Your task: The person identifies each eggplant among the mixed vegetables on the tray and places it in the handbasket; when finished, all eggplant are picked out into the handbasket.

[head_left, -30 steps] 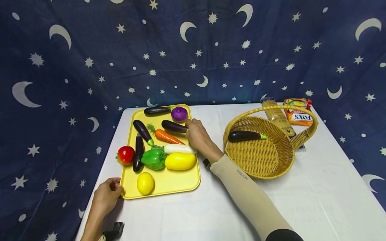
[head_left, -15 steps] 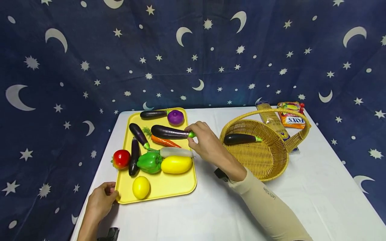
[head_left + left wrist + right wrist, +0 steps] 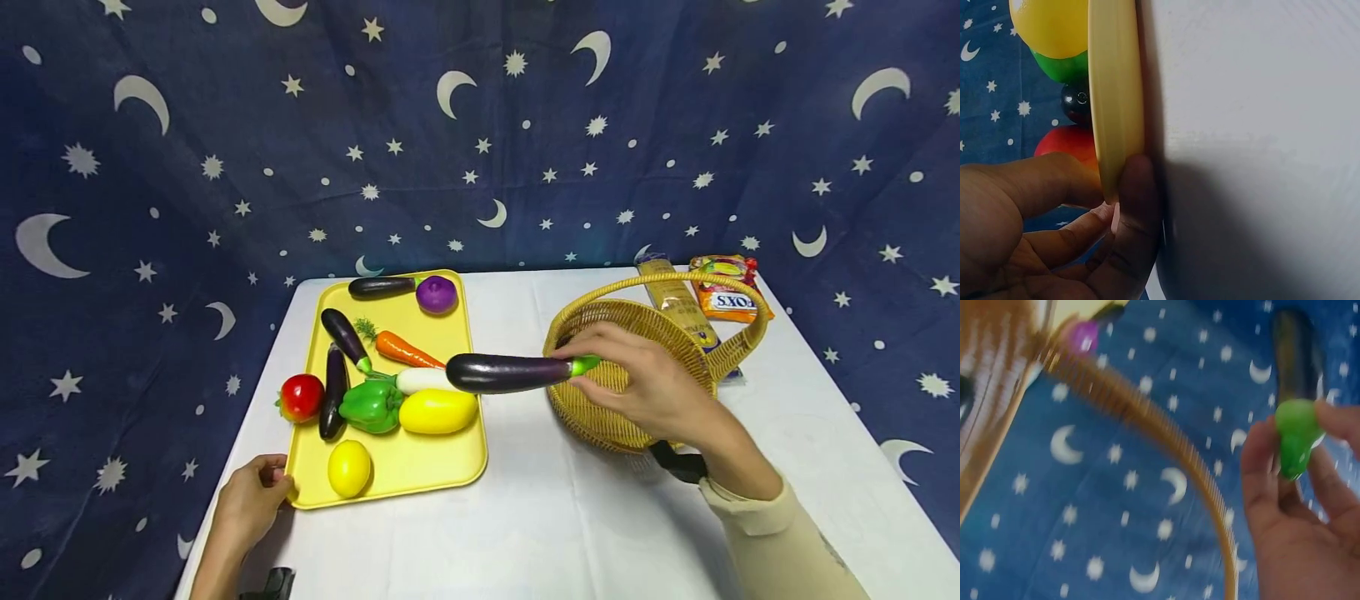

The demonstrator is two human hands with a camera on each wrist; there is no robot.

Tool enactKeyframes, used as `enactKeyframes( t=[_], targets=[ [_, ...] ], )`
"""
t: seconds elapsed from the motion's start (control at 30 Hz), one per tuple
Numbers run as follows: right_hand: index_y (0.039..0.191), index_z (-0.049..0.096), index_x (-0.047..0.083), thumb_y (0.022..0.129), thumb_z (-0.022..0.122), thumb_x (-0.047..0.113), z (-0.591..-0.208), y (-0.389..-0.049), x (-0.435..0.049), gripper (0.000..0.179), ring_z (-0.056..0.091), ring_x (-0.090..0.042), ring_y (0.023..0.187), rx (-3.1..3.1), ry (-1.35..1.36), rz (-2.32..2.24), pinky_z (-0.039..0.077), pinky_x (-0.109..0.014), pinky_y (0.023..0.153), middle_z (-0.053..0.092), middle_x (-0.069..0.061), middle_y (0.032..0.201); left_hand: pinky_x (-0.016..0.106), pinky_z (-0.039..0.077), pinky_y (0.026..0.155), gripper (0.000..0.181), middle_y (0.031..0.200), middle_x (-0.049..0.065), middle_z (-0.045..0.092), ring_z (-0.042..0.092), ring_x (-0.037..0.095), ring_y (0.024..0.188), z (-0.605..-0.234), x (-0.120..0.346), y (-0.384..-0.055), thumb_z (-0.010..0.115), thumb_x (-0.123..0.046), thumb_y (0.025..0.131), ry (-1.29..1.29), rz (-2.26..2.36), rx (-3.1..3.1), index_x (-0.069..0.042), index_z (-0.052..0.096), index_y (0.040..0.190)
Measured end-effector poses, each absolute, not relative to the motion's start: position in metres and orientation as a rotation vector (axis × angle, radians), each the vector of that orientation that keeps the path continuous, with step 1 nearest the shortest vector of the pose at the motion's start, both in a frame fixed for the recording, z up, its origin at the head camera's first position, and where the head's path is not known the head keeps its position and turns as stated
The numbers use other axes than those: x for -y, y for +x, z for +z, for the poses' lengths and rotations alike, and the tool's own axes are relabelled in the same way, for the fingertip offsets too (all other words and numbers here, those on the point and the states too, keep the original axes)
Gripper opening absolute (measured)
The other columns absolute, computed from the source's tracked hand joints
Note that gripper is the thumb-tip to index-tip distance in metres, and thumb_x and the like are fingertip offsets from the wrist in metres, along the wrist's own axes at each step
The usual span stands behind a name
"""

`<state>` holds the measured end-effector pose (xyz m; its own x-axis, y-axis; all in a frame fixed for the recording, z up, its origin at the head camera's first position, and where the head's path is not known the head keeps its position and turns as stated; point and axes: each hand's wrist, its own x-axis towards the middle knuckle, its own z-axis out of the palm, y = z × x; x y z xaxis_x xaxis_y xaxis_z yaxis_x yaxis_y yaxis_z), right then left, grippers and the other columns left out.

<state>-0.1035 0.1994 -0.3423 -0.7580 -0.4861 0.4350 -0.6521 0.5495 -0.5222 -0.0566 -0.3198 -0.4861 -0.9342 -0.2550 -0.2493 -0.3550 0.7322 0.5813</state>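
My right hand pinches a dark purple eggplant by its green stem end. It holds the eggplant in the air, its round end over the right edge of the yellow tray and its stem in front of the wicker basket. In the right wrist view the green cap sits between thumb and fingers. At the tray's near left corner my left hand grips the rim, thumb and fingers on either side of it. The eggplant inside the basket is mostly hidden behind my right hand in the head view.
On the tray lie several eggplants, a purple onion-like vegetable, a carrot, a white radish, a green pepper, a yellow mango-like fruit and a lemon. A red fruit overlaps its left edge. Food packets lie behind the basket.
My right hand has lifted the eggplant off the tray and carried it right, toward the basket. The left hand stays on the tray's corner.
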Motion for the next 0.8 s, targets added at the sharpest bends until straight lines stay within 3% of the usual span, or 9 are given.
enactKeyframes(
  t=[0.17,0.33,0.5,0.67,0.8],
  targets=[
    [0.125,0.076,0.024,0.079,0.083,-0.013,-0.331,-0.094,-0.25,0.059,0.062,0.001,0.112,2.521,0.925,1.017,0.045,-0.008,0.096,0.071,0.01,0.12,0.022,0.048,0.059,0.041,0.102,0.019,0.069,0.061,0.016,0.079,-0.484,0.319,-0.06,0.063,-0.009,0.094,-0.501,0.974,-2.783,0.01,0.063,0.13],
    [0.125,0.075,0.018,0.078,0.081,-0.018,-0.331,-0.08,-0.292,0.059,0.06,0.001,0.116,2.586,0.841,1.04,0.045,-0.006,0.095,0.07,0.013,0.121,0.023,0.051,0.057,0.041,0.1,0.019,0.067,0.063,0.015,0.074,-0.484,0.317,-0.059,0.062,-0.008,0.095,-0.516,1.012,-2.748,0.012,0.061,0.131],
    [0.125,0.073,0.019,0.077,0.081,-0.018,-0.341,-0.079,-0.323,0.062,0.051,0.01,0.131,2.668,0.734,0.942,0.036,-0.001,0.105,0.067,0.019,0.123,0.023,0.05,0.057,0.041,0.099,0.019,0.066,0.062,0.016,0.073,-0.484,0.318,-0.057,0.062,-0.008,0.095,-0.531,1.0,-2.738,0.012,0.061,0.131],
    [0.124,0.074,0.025,0.081,0.084,-0.007,-0.358,-0.093,-0.336,0.054,0.041,0.023,0.129,2.741,0.628,0.792,0.027,0.005,0.101,0.068,0.012,0.124,0.023,0.05,0.058,0.042,0.1,0.02,0.066,0.062,0.017,0.075,-0.485,0.318,-0.057,0.063,-0.008,0.095,-0.548,0.994,-2.742,0.012,0.061,0.132],
    [0.121,0.076,0.027,0.085,0.083,-0.001,-0.367,-0.104,-0.332,0.046,0.048,0.017,0.119,2.788,0.609,0.692,0.031,0.0,0.096,0.071,0.002,0.123,0.023,0.051,0.058,0.042,0.1,0.019,0.067,0.063,0.016,0.074,-0.486,0.317,-0.058,0.063,-0.008,0.095,-0.54,1.01,-2.737,0.012,0.061,0.132]
  ],
)
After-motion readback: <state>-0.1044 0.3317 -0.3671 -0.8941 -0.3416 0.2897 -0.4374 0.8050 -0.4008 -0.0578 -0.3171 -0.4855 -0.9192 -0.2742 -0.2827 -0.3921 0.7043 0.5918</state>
